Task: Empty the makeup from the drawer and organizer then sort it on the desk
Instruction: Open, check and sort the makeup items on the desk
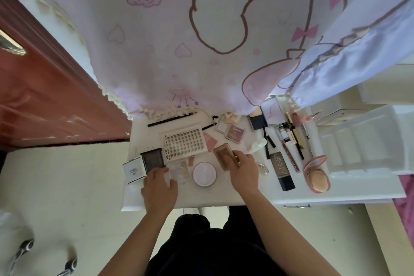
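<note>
Though cut off by the left edge, red-brown door (33, 96) with a brass handle (11, 46); below it pale floor tiles (67, 186) and a pair of striped shoes (24, 246) in the bottom corner. Hanging over the back of the white desk (212, 196), printed cloth (179, 29) with rose, hearts and pink bows, its frilled hem down at the far items.

Makeup (257, 121) spread flat across the desk top. At the left rim, small white box (134, 170), touching a dark eyeshadow palette (153, 158). Left hand (159, 188) flat and loose, grasping nothing: fingertips at the near edge of the dark eyeshadow palette, thumb beside a clear palette (180, 168). Behind these, white lash tray (184, 143), and farther back a long black pencil (170, 119). Between the two hands, round white compact (204, 173). Squeezed between lash tray and right hand, pink blush pan (210, 141). Right hand (243, 170) clenched over the near end of a gold-brown compact (224, 155); lifted or resting on the desk — cannot tell. Beyond it, rosy blush palette (234, 132) and a white shell-shaped piece (257, 144). Then a dark UNNY tube (281, 169), a row of pencils and lip glosses (291, 139), an open pink cushion compact (317, 172). At the desk's right end, white plastic organizer (363, 141) with dividers, well apart from both hands. Past it, purple rug (405, 204); at the bottom, dark clothing (212, 253) between the forearms.
</note>
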`<state>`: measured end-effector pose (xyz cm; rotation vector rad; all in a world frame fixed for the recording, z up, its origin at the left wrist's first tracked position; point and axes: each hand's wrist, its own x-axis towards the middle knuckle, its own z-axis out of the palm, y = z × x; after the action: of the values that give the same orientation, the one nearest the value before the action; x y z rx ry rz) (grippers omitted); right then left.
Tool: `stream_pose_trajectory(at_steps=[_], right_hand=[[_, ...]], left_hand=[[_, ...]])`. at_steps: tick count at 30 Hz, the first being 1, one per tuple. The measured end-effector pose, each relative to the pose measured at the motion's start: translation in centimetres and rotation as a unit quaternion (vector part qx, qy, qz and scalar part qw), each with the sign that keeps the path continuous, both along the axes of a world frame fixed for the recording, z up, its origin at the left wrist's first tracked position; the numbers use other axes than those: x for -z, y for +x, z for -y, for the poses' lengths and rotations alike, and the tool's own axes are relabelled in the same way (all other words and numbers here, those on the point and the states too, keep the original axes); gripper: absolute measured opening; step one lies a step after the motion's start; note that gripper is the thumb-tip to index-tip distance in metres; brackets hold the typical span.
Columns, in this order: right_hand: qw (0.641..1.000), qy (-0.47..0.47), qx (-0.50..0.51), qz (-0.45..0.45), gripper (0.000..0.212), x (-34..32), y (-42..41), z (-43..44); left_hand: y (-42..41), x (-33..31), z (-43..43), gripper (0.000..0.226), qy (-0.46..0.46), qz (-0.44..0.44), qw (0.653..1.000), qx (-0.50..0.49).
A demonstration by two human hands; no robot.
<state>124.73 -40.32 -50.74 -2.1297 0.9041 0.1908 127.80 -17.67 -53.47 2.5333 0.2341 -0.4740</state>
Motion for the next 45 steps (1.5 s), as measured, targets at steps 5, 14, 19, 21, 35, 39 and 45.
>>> stream_pose_trajectory(at_steps=[5,14,19,21,35,39,45], right_hand=[[0.964,0.208,0.078,0.144,0.015,-3.6,-1.5,-0.4],[0.945,0.241,-0.012,0.222,0.031,-7.4,-2.1,1.1],[0.937,0.305,0.002,0.173,0.042,-9.7,-2.7,1.4],[0.933,0.315,0.013,0.174,0.042,-10.2,-2.9,1.2],[0.943,0.265,0.013,0.199,0.040,-11.7,-3.3,-0.5],[0.952,0.229,0.002,0.201,0.033,-11.5,-3.4,-0.4],[0.949,0.186,-0.149,0.206,0.060,-12.4,-3.6,1.4]], left_hand=[[1.2,-5.3,4.3,0.029,-0.235,-0.010,0.968,-0.091],[2.0,-13.3,9.4,0.037,-0.491,-0.180,0.839,-0.149],[1.5,-13.5,9.2,0.032,-0.547,-0.172,0.809,-0.128],[1.3,-13.4,9.1,0.034,-0.563,-0.157,0.800,-0.135],[0.6,-14.4,7.7,0.028,-0.563,-0.100,0.815,-0.091],[0.7,-15.2,7.8,0.021,-0.547,-0.113,0.822,-0.111],[0.6,-15.7,7.6,0.020,-0.547,-0.156,0.811,-0.141]])
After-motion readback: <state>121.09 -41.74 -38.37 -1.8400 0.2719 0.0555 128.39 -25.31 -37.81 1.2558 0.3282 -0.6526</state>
